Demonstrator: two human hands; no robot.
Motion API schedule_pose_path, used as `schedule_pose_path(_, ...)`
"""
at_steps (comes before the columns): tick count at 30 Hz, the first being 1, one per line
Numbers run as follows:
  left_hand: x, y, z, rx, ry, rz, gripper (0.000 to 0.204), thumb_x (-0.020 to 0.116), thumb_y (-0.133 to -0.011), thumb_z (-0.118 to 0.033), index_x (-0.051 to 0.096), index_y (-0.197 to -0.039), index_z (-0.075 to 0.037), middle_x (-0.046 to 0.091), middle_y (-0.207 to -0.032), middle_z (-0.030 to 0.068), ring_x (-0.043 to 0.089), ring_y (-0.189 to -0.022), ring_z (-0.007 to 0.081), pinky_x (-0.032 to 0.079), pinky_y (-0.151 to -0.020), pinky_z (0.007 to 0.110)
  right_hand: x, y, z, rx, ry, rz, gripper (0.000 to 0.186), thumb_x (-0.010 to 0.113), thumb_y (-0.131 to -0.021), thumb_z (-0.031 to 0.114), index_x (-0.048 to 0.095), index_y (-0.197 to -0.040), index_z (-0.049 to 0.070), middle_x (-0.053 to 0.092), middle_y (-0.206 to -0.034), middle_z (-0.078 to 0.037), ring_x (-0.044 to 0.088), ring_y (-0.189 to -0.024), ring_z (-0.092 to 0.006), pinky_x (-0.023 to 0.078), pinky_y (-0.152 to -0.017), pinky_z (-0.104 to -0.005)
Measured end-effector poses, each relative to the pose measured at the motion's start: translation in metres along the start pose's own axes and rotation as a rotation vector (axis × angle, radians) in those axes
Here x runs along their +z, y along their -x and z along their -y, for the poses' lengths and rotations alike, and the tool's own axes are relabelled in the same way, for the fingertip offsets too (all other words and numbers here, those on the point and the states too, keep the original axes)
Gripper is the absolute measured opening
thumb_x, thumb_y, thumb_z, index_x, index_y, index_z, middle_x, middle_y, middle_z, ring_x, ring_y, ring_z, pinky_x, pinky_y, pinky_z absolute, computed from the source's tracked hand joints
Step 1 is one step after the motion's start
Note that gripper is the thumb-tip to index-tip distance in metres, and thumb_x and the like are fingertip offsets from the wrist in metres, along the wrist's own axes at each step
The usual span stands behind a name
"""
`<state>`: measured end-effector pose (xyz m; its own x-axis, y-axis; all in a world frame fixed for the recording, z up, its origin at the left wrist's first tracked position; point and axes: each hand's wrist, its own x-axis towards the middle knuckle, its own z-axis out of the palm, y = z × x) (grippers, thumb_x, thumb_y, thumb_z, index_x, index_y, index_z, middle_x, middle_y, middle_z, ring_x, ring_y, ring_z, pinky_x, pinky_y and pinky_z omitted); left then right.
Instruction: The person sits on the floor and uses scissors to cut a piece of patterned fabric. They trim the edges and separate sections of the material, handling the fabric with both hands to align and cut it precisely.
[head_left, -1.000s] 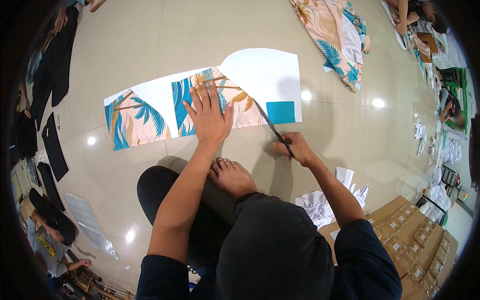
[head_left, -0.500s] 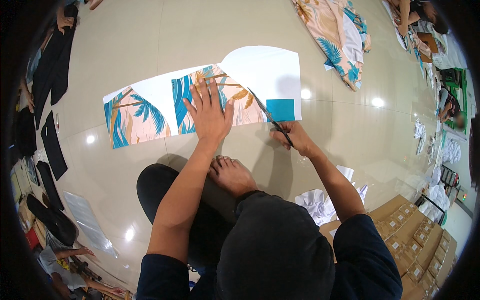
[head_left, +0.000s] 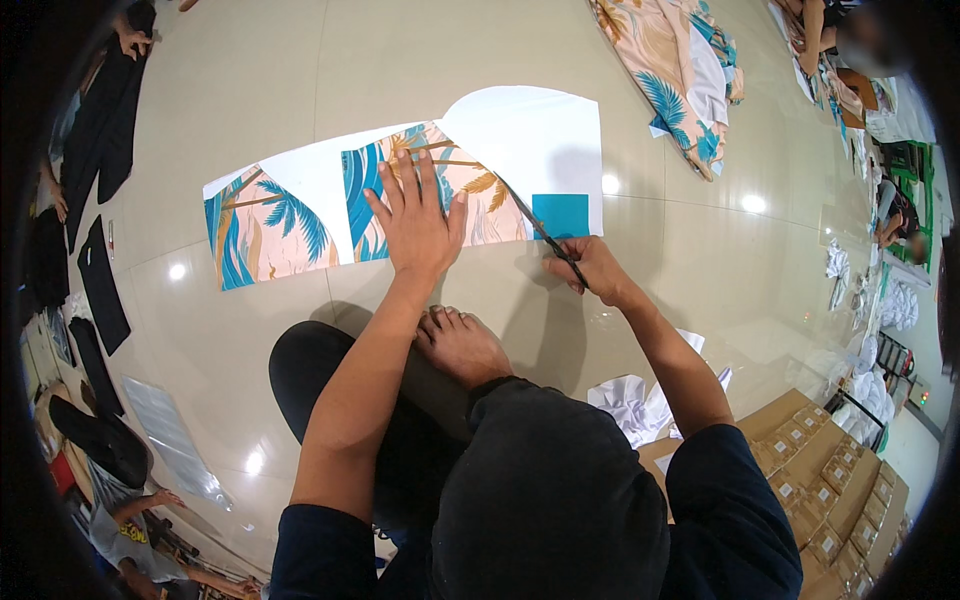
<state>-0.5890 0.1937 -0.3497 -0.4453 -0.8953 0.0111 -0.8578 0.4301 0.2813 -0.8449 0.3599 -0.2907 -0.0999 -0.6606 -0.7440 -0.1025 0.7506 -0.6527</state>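
Observation:
A white sheet of cloth [head_left: 535, 135] printed with peach and teal palm-leaf shapes lies flat on the floor. My left hand [head_left: 420, 225] presses on its middle printed piece [head_left: 485, 215], palm down and fingers spread. At the sheet's near right edge, my right hand [head_left: 592, 268] is closed round the handles of a pair of dark scissors [head_left: 540, 228]. Their blades point away and to the left, along the curved right side of that piece. Just right of the blades is a teal rectangle [head_left: 562, 215]. To the left is another printed piece [head_left: 275, 230].
A heap of printed cloth [head_left: 665, 85] lies at the far right. White scraps [head_left: 625, 405] are beside my right arm, and a cardboard surface with small packets [head_left: 800, 445] is near right. Black pieces [head_left: 100, 285] and other people are along the left.
The scissor blades look closer together than before. My left hand stays flat on the printed cloth, and the whole view has shifted slightly.

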Motion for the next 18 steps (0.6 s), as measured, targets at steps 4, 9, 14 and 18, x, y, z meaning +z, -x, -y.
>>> schedule_pose_path(4, 0.001, 0.000, 0.000, 0.005, -0.007, -0.006, 0.084, 0.044, -0.113, -0.057, 0.027, -0.177, -0.005, 0.017, -0.184, 0.0254, 0.005, -0.170, 0.0501, 0.001, -0.131, 0.076, -0.001, 0.000, 0.000, -0.013, -0.001, 0.000, 0.035, 0.089, -0.094, 0.029, 0.067, -0.081, 0.005, 0.057, -0.062, 0.001, 0.051, -0.051, -0.0084, 0.037, -0.047, -0.0286)
schedule_pose_path(9, 0.001, -0.001, 0.000, 0.020, 0.004, -0.033, 0.084, 0.046, -0.113, -0.056, 0.026, -0.177, -0.004, 0.022, -0.182, 0.0281, 0.010, -0.169, 0.0529, 0.005, -0.130, 0.078, -0.004, -0.001, -0.001, -0.007, 0.050, -0.008, 0.032, 0.089, -0.094, 0.028, 0.070, -0.083, 0.004, 0.058, -0.063, 0.001, 0.052, -0.051, -0.0084, 0.037, -0.047, -0.0285)
schedule_pose_path(14, 0.000, -0.001, 0.000, 0.013, 0.005, -0.020, 0.084, 0.046, -0.113, -0.056, 0.026, -0.177, -0.005, 0.022, -0.182, 0.0277, 0.010, -0.169, 0.0527, 0.004, -0.130, 0.077, -0.007, 0.000, 0.005, 0.013, 0.058, -0.014, 0.035, 0.090, -0.092, 0.031, 0.070, -0.080, 0.004, 0.058, -0.061, 0.001, 0.052, -0.051, -0.0090, 0.037, -0.047, -0.0293)
schedule_pose_path(18, 0.000, -0.001, 0.001, 0.015, 0.002, -0.030, 0.085, 0.046, -0.113, -0.056, 0.026, -0.177, -0.005, 0.022, -0.182, 0.0277, 0.010, -0.169, 0.0529, 0.004, -0.130, 0.077, -0.009, -0.007, 0.017, 0.038, 0.115, -0.002, 0.041, 0.092, -0.090, 0.037, 0.069, -0.076, 0.005, 0.057, -0.060, 0.000, 0.051, -0.050, -0.0100, 0.037, -0.048, -0.0303)
